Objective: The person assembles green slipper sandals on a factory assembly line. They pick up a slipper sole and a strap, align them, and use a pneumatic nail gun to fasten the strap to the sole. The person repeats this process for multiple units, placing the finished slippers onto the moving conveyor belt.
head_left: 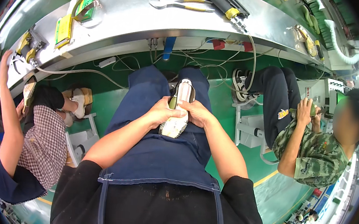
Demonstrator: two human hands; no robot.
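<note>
Above my lap I hold a partly made shoe (pixel 173 128) with its pale underside facing up. Gathered, ragged edges show round its wider end, and a strip of green upper shows along its left side. My left hand (pixel 160 112) is closed round the shoe's left side. From the other side my right hand (pixel 197 112) grips it, thumb laid across the underside. The fingers beneath the shoe are hidden. A dark blue apron (pixel 158 161) covers my lap under it.
A metal bench (pixel 128 9) runs ahead, carrying pliers (pixel 182 4), a yellow-and-black air stapler (pixel 223 5) with a hose (pixel 254 61), and a yellow box (pixel 63 31). Co-workers sit close on both sides; the right one (pixel 316 154) holds a green piece. Cables hang below the bench.
</note>
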